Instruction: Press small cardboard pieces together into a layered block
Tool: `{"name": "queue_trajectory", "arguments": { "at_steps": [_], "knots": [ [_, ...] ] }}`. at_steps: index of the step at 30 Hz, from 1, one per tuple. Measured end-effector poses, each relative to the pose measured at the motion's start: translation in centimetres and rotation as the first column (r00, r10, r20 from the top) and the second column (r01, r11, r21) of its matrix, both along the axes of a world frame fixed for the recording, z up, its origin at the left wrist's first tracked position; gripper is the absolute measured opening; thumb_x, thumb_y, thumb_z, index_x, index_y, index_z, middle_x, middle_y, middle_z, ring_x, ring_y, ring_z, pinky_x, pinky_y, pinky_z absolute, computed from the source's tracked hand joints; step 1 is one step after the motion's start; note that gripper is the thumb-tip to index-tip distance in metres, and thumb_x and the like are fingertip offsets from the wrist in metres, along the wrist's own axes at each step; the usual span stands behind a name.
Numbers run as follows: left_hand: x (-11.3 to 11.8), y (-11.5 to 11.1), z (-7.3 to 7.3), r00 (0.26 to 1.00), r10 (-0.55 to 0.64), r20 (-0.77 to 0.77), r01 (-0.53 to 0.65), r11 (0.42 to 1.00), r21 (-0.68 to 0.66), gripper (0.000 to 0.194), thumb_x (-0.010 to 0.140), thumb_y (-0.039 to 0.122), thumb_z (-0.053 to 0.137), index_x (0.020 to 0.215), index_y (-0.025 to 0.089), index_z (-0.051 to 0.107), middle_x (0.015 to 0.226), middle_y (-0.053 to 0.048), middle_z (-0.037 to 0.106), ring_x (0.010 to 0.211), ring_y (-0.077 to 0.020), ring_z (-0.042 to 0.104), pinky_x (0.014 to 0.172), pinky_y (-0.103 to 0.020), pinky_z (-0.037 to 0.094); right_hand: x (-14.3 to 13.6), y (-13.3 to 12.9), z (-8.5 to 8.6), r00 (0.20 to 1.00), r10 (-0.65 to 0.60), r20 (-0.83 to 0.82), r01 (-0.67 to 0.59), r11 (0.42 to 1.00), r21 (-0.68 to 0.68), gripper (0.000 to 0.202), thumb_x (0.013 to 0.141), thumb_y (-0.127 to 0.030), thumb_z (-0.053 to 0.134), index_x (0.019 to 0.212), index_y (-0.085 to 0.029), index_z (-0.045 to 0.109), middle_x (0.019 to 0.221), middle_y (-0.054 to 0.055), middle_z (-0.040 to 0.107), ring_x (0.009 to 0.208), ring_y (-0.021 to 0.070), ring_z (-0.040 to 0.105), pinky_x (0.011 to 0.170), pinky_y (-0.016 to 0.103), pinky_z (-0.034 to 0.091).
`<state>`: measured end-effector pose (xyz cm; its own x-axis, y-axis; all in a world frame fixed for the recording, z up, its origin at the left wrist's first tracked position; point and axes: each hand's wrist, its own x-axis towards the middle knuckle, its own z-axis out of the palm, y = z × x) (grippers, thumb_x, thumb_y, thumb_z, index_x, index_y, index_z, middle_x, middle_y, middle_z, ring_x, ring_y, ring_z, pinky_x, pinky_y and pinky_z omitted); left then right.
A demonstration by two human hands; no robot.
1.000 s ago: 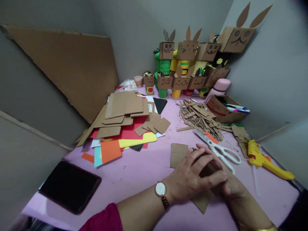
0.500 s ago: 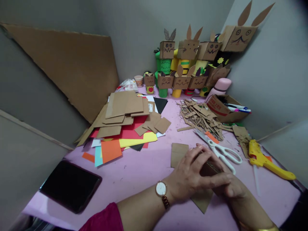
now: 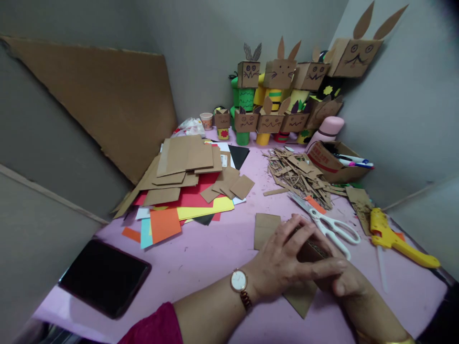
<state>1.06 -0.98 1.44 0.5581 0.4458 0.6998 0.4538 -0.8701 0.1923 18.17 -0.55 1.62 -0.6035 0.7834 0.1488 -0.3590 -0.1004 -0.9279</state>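
Both my hands close around a small brown cardboard box [image 3: 312,252], mostly covered by my fingers. My left hand [image 3: 283,260], with a watch [image 3: 239,281] at its wrist, reaches over the near side, its fingers bent across the top. My right hand [image 3: 346,272] grips the far and right side, partly hidden behind the box and the left fingers. A flat cardboard square [image 3: 266,228] lies just beyond my left hand. Another cardboard piece [image 3: 301,298] shows on the table below the box. White-handled scissors [image 3: 328,227] rest beside my right hand.
At the right lies a yellow glue gun [image 3: 398,243]. Cardboard scraps [image 3: 297,172] are heaped near a pen box [image 3: 326,165]. Cardboard sheets [image 3: 186,155] and coloured paper are stacked left, above a dark tablet [image 3: 105,277]. Several cardboard animal figures [image 3: 270,122] stand at the back.
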Motion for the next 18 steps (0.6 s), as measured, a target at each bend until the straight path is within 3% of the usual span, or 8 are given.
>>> {"name": "queue_trajectory", "arguments": {
  "at_steps": [4,10,18],
  "knots": [
    [0.01,0.1,-0.07,0.999,-0.029,0.026,0.029,1.0,0.006,0.046,0.088,0.015,0.05,0.129,0.033,0.041,0.14,-0.009,0.024,0.139,-0.032,0.014,0.107,-0.051,0.033,0.26,0.13,0.03,0.999,-0.024,0.033,0.023,1.0,0.018,0.093,0.054,-0.055,0.08,0.137,-0.04,0.039,0.154,-0.001,0.029,0.138,0.0277,0.028,0.109,0.038,0.032],
    [0.04,0.04,0.07,1.0,-0.001,0.019,0.001,1.0,0.015,0.044,0.089,0.02,0.051,0.129,0.035,0.039,0.136,-0.009,0.031,0.136,-0.0309,0.022,0.104,-0.051,0.037,0.1,0.09,0.4,0.998,0.029,0.049,-0.031,0.999,0.04,0.09,0.058,-0.058,0.076,0.137,-0.042,0.037,0.152,-0.002,0.033,0.136,0.0305,0.032,0.108,0.046,0.033],
    [0.21,-0.17,-0.11,1.0,-0.005,0.019,0.005,1.0,0.012,0.044,0.089,0.019,0.05,0.129,0.034,0.04,0.139,-0.008,0.027,0.138,-0.0306,0.017,0.106,-0.05,0.035,0.38,0.08,0.3,0.998,0.005,0.067,-0.011,0.997,0.081,0.09,0.06,-0.057,0.076,0.139,-0.041,0.036,0.153,-0.001,0.031,0.137,0.0316,0.031,0.108,0.048,0.033]
  ]
}}
